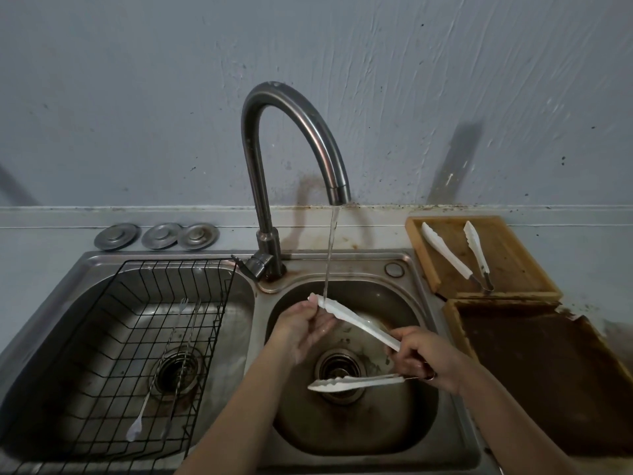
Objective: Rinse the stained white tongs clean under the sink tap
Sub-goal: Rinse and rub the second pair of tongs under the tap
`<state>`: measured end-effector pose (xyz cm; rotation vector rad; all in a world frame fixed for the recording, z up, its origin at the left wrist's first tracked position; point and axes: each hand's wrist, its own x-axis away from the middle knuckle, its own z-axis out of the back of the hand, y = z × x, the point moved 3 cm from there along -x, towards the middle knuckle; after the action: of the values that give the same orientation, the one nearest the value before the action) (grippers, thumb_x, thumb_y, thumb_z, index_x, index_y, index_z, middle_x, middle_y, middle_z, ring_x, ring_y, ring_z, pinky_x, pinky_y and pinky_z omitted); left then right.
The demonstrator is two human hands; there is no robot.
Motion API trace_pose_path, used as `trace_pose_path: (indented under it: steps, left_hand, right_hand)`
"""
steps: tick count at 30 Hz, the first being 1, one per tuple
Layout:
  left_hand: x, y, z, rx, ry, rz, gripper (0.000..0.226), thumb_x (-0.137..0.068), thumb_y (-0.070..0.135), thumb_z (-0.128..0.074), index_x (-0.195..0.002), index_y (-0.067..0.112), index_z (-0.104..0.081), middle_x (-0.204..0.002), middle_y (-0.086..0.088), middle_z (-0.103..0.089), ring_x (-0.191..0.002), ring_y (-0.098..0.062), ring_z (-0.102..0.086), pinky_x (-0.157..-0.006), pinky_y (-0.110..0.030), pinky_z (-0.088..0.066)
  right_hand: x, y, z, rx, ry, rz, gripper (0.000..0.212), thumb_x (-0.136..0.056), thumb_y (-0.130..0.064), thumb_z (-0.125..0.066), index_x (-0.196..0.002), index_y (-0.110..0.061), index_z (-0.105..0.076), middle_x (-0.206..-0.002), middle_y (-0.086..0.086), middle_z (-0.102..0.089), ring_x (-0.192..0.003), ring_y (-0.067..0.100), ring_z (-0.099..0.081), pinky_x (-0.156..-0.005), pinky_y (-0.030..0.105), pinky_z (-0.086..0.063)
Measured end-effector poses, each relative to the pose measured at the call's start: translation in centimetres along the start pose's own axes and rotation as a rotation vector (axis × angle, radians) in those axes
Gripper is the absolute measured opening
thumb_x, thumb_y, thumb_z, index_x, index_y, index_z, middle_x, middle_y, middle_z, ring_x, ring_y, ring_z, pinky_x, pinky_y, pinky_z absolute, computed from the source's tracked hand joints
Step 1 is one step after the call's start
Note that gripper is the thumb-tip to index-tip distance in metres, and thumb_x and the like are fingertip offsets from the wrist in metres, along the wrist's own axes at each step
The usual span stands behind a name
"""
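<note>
Water runs in a thin stream from the curved steel tap into the right sink bowl. White tongs are spread wide over that bowl. My right hand grips them at the hinge end. The upper arm's tip sits in the stream, and my left hand pinches that tip. The lower arm points left above the drain. I cannot make out any stain on the tongs from here.
A second pair of white tongs lies on a wooden tray right of the sink. A dark stained tray sits in front of it. The left bowl holds a black wire rack with long utensils. Three metal drain covers rest behind it.
</note>
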<state>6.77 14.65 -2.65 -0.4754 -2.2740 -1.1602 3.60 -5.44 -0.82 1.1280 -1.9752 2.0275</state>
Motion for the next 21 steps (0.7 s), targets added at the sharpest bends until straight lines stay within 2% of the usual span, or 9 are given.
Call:
trace_pose_path:
  steps: [3,6,8,11,13,15,17,19,21]
  left_hand:
    - [-0.6,0.7,0.8,-0.116,0.018,-0.043,0.007,-0.089,-0.002,-0.054,-0.086,0.002,-0.058,-0.080,-0.014,-0.067,-0.055,-0.010,-0.070,-0.056,-0.023,-0.060]
    - [-0.5,1.1,1.0,-0.236,-0.022,-0.024,0.002,-0.086,0.003,-0.061,-0.085,0.003,-0.063,-0.071,-0.009,-0.071,-0.060,-0.010,-0.071,-0.059,-0.025,-0.060]
    - [-0.2,1.3,0.9,-0.318,-0.058,-0.008,0.006,-0.084,0.008,-0.065,-0.082,0.002,-0.066,-0.068,-0.007,-0.072,-0.061,-0.010,-0.071,-0.059,-0.024,-0.060]
    - [0.5,1.0,0.1,-0.414,-0.128,0.009,0.010,-0.085,0.006,-0.065,-0.089,-0.002,-0.061,-0.057,-0.004,-0.069,-0.050,-0.010,-0.066,-0.047,-0.021,-0.053]
    - [1.0,0.6,-0.5,-0.441,-0.126,0.028,0.017,-0.091,0.015,-0.059,-0.095,-0.001,-0.061,-0.057,-0.003,-0.071,-0.056,-0.012,-0.070,-0.055,-0.025,-0.056]
    - [0.9,0.8,-0.7,-0.408,-0.085,0.037,0.028,-0.097,0.025,-0.048,-0.089,0.001,-0.061,-0.059,-0.005,-0.073,-0.062,-0.014,-0.072,-0.063,-0.030,-0.058]
    - [0.6,1.1,-0.5,-0.328,-0.039,0.044,0.040,-0.099,0.031,-0.039,-0.082,-0.001,-0.058,-0.058,-0.010,-0.072,-0.059,-0.017,-0.072,-0.058,-0.031,-0.058]
    - [0.3,1.3,-0.2,-0.244,0.012,0.023,0.039,-0.099,0.028,-0.040,-0.082,-0.003,-0.056,-0.057,-0.011,-0.070,-0.055,-0.019,-0.070,-0.051,-0.030,-0.058]
    - [0.3,1.3,0.0,-0.176,0.027,-0.011,0.026,-0.096,0.018,-0.048,-0.083,-0.003,-0.056,-0.066,-0.014,-0.065,-0.057,-0.019,-0.067,-0.050,-0.028,-0.058]
  right_hand:
    - [-0.5,0.9,0.6,-0.292,-0.130,-0.042,0.018,-0.068,-0.002,-0.043,-0.078,0.002,-0.057,-0.039,-0.001,-0.035,-0.029,0.007,-0.028,-0.034,0.016,-0.028]
    - [-0.6,1.7,0.7,-0.381,-0.174,-0.091,0.024,-0.072,-0.003,-0.040,-0.082,0.003,-0.060,-0.036,-0.001,-0.034,-0.027,0.009,-0.027,-0.040,0.023,-0.040]
    - [-0.6,1.9,0.5,-0.365,-0.135,-0.107,0.029,-0.076,-0.003,-0.034,-0.083,0.003,-0.061,-0.035,-0.001,-0.031,-0.028,0.010,-0.026,-0.049,0.029,-0.044]
    - [-0.4,1.5,-0.1,-0.281,-0.107,-0.109,0.033,-0.075,-0.003,-0.031,-0.083,0.003,-0.063,-0.034,-0.002,-0.030,-0.028,0.009,-0.025,-0.046,0.026,-0.039]
    - [-0.3,1.1,-0.4,-0.235,-0.106,-0.101,0.033,-0.072,-0.004,-0.034,-0.084,0.002,-0.064,-0.035,-0.002,-0.029,-0.028,0.009,-0.024,-0.045,0.025,-0.036]
    - [-0.1,0.6,-0.5,-0.205,-0.100,-0.086,0.035,-0.072,-0.004,-0.034,-0.086,0.002,-0.065,-0.036,-0.003,-0.028,-0.030,0.009,-0.024,-0.045,0.024,-0.034]
    - [0.1,0.3,-0.4,-0.176,-0.089,-0.073,0.038,-0.076,-0.001,-0.031,-0.087,0.002,-0.067,-0.037,-0.002,-0.027,-0.032,0.009,-0.023,-0.044,0.024,-0.034]
    - [0.1,0.1,-0.3,-0.134,-0.083,-0.068,0.041,-0.080,0.000,-0.028,-0.089,0.002,-0.067,-0.038,-0.002,-0.027,-0.032,0.009,-0.023,-0.043,0.024,-0.033]
    - [0.1,-0.2,-0.5,-0.093,-0.075,-0.063,0.041,-0.080,0.000,-0.026,-0.090,0.002,-0.066,-0.038,-0.003,-0.027,-0.032,0.008,-0.023,-0.043,0.023,-0.032]
